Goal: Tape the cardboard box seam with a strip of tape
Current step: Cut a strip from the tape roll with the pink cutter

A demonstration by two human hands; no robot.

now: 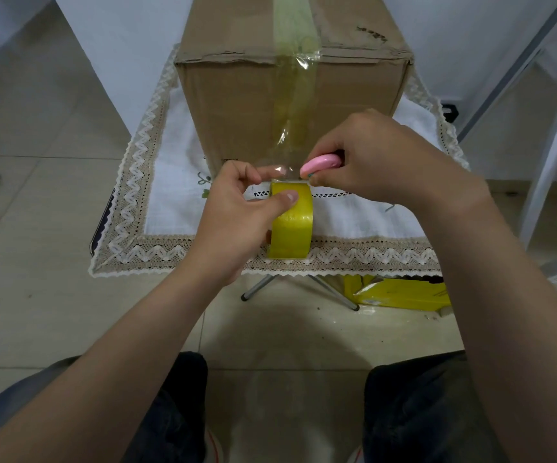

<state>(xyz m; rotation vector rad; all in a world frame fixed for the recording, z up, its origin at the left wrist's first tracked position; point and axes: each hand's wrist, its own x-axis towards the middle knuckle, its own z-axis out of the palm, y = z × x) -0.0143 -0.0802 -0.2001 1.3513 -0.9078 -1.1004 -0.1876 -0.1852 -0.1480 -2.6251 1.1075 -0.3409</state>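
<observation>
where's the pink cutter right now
In the head view, the pink cutter is pinched in the right hand, just above the yellow tape roll held by the left hand.

upright cardboard box [237, 105], yellowish tape strip [295, 95] down its seam; yellow tape roll [292, 225] in front

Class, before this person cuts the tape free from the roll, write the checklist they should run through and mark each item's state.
1. Strip runs along the seam and down the cardboard box front: ok.
2. Left hand holds the yellow tape roll: ok.
3. Right hand holds the pink cutter at the strip: ok.
4. Blade exposed: cannot tell.
5. Strip smooth: not ok, wrinkled near the top edge.
</observation>
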